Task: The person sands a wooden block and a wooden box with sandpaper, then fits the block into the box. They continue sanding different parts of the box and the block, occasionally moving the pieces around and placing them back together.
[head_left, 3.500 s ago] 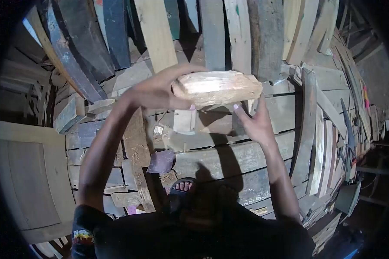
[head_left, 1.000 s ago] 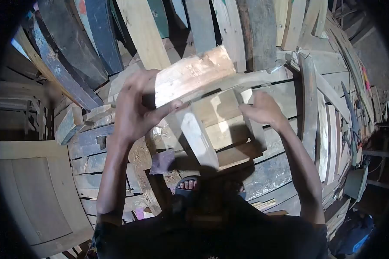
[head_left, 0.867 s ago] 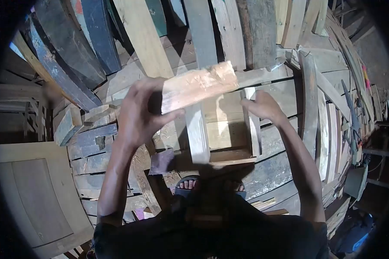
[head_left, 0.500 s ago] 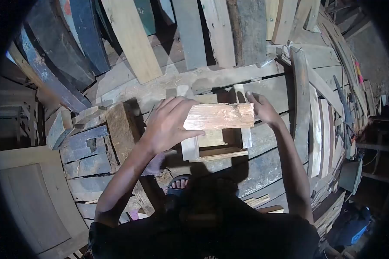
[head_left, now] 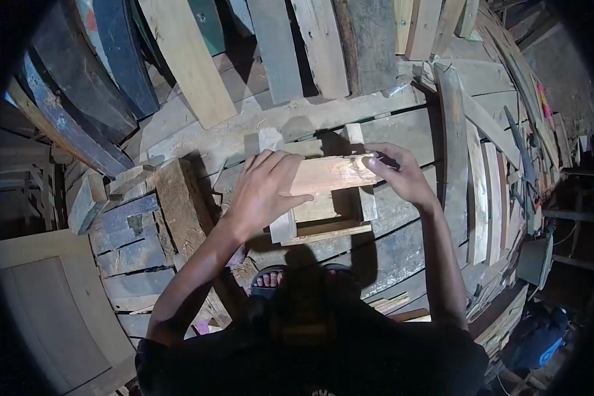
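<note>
A short pale wooden board (head_left: pixel 330 174) with a rough, splintered right end lies level between my hands, above a small wooden frame (head_left: pixel 327 234). My left hand (head_left: pixel 264 188) is wrapped round the board's left end, its thumb along the near edge. The thumb of my right hand (head_left: pixel 399 173) presses on the splintered right end, with the fingers behind it. The frame has light side pieces and a crosspiece near my feet. Part of it is hidden under the board.
Long planks (head_left: pixel 188 63) lean in a row along the far side. A thick rough block (head_left: pixel 181 198) lies at the left, beside bluish wood pieces (head_left: pixel 127 221). More strips (head_left: pixel 478 191) lie at the right. My sandalled feet (head_left: pixel 268 278) are just below the frame.
My right hand has closed on the board's splintered end, its thumb now on top. The board's top face is tilted slightly differently. The whole view has shifted a little.
</note>
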`<state>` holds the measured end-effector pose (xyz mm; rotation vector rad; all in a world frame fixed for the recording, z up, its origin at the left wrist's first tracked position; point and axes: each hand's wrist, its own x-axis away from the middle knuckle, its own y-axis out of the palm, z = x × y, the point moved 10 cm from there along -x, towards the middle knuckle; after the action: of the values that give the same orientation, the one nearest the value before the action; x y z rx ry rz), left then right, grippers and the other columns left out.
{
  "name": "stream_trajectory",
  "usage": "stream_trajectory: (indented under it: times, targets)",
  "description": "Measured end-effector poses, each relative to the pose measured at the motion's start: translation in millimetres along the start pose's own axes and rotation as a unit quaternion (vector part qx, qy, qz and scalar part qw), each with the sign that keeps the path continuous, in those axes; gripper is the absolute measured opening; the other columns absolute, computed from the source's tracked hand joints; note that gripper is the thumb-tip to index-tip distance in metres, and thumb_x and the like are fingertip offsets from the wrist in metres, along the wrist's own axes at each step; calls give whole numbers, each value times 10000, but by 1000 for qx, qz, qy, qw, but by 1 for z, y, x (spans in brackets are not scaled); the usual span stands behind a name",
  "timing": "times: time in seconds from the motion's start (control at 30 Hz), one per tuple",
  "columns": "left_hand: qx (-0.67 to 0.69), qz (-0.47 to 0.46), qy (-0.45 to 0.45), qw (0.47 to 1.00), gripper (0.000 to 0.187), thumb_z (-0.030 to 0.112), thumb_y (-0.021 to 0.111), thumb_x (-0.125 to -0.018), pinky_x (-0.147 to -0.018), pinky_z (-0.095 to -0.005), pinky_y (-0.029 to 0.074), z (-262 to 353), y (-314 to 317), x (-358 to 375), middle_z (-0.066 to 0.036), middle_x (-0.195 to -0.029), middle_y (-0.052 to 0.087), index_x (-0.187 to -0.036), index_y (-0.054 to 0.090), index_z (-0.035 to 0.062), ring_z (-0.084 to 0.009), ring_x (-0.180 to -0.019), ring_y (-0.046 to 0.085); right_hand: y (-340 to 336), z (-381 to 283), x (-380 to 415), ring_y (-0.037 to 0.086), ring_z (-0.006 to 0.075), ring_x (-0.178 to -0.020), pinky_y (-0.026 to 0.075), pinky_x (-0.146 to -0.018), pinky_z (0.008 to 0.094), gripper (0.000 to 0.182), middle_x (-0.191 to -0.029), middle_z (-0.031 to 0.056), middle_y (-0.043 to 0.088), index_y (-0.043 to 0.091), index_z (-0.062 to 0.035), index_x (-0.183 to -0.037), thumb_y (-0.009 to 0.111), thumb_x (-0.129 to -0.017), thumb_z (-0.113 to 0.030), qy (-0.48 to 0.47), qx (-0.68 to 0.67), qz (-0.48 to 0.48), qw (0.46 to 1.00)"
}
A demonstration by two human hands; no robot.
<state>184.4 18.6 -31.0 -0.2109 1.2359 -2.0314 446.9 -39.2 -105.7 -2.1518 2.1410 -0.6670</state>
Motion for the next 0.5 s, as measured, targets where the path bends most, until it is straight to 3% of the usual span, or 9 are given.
stream_trajectory:
  times: [0.03,0.17,0.37,0.5]
  targets:
    - [3,-6,-5,1000,698,342,979,-765,-1041,-486,498,-3,3,2,-148,-1242,719,-1322,705,22,-363,-1171,660,-1,1,1,693,175,-1147,552,-1026,351,471,-1222,93,755,734,23,-1372,779,-1058,-324,7,10,26,1000]
    - [6,-27,-19,999,820,347,989,-751,-1080,-488,497,-14,13,9,-167,-1325,700,-1429,647,39,-379,-1256,640,6,8,-1,698,144,-1019,572,-937,333,416,-1068,66,749,760,22,-1329,776,-1061,-296,-9,0,33,999]
    - [119,-64,-111,985,1002,240,997,-768,-1203,-484,476,-53,2,33,-218,-1564,563,-1613,488,59,-395,-1408,590,3,19,1,702,133,-1020,567,-919,318,366,-1114,76,793,773,39,-1257,804,-1036,-251,2,-44,68,997]
    - [180,-69,-179,965,938,205,985,-803,-1157,-442,523,-82,9,55,-183,-1513,619,-1596,510,46,-329,-1380,631,-1,24,-1,704,133,-1020,559,-925,311,350,-1087,69,799,785,36,-1226,822,-1021,-244,8,-58,96,994]
